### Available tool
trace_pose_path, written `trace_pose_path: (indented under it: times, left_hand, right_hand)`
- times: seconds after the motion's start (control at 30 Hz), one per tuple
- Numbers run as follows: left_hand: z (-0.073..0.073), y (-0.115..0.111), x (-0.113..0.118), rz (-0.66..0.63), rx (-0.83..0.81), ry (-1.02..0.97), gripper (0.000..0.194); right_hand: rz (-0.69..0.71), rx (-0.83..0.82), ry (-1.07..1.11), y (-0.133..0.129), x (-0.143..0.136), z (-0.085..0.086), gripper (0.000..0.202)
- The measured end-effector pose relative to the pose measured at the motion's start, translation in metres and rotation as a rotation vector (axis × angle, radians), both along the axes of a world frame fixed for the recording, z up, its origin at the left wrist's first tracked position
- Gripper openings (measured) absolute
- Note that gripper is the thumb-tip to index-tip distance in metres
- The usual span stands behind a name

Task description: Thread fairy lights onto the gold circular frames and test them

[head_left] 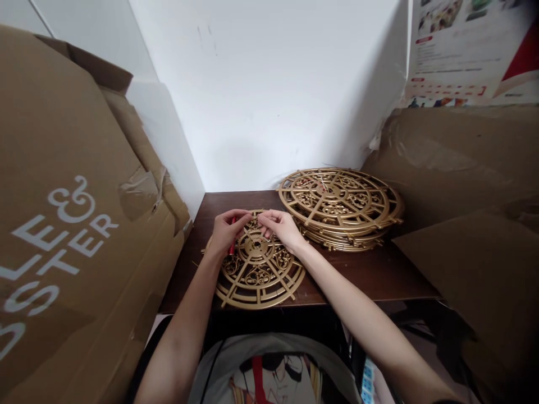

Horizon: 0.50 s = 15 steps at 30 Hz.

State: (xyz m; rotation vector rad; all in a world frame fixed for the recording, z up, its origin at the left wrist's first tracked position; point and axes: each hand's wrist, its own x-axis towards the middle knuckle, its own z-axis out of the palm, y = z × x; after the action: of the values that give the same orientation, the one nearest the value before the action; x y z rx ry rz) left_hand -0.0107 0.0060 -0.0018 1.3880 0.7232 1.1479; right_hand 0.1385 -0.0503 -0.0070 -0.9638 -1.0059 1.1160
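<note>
A round gold openwork frame (pixel 257 279) with scrolls and spokes lies flat on the dark brown table (pixel 353 275). Over its far left part is my left hand (pixel 229 227), closed, with a red tool (pixel 231 246) held under the fingers. My right hand (pixel 280 225) is over the far right part, thumb and fingertips pinched together. Both hands' fingertips nearly meet above the frame's far side. Whatever is between the fingertips is too small to make out.
Several similar gold frames (pixel 337 210) are stacked at the table's back right. A large cardboard box (pixel 76 168) stands on the left, and more cardboard (pixel 463 168) on the right. The white wall (pixel 261 95) rises behind the table.
</note>
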Motion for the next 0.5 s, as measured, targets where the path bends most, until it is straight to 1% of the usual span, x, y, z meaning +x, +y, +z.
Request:
trace_pose_path:
  times: [0.23,0.4,0.5]
  left_hand:
    - [-0.0014,-0.005,0.0037,0.006,0.05,0.068,0.023]
    - [-0.0019,-0.0049,0.0046,0.027,0.057,0.06,0.021]
    - [-0.0019,-0.0048,0.0042,0.031,0.1,0.102,0.02]
  right_hand:
    - [-0.076,-0.035,0.015,0.0004,-0.0026,-0.0008,0.033]
    - [-0.105,0.013,-0.048,0.0006,-0.0043,-0.0024,0.031]
    - [-0.126,0.008,-0.106,0.0004,-0.005,-0.0035,0.03]
